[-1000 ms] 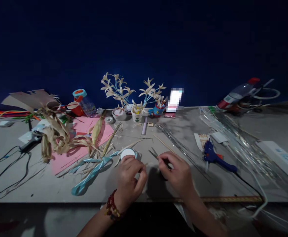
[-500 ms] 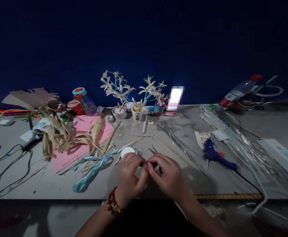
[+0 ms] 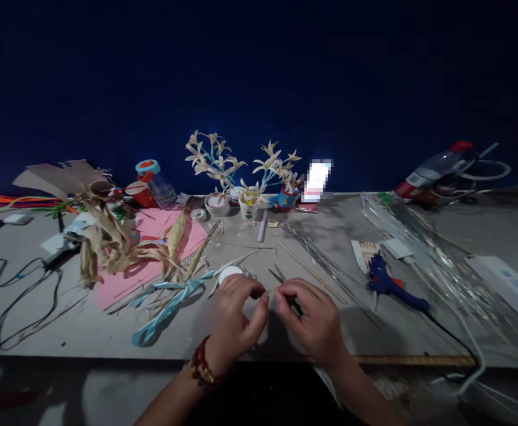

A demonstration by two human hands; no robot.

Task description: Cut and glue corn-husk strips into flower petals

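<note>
My left hand (image 3: 239, 313), with a beaded bracelet (image 3: 201, 364) at the wrist, is closed with thumb and index finger drawn together. Just across a narrow gap, my right hand (image 3: 312, 316) pinches in the same way. Whatever lies between the fingertips is too small and faint to make out. Under the right hand rest scissors (image 3: 277, 274), their blades pointing away and the dark handles partly covered. A white round lid or roll (image 3: 230, 272) sits behind the left hand. Left of it lies a shiny light-blue ribbon (image 3: 170, 310).
Dried corn husks (image 3: 121, 254) cover pink paper (image 3: 130, 281) on the left. Pale husk flowers (image 3: 219, 160) stand in a white cup (image 3: 249, 208) at the back. To the right are a wooden stick (image 3: 312, 272), metal wires (image 3: 321, 260), a blue glue gun (image 3: 394, 287) and a power strip (image 3: 507, 290).
My hands have drawn slightly apart, the right one moving right; their fingertips were meeting around a tiny dark thing before. The whole view has shifted a little.
</note>
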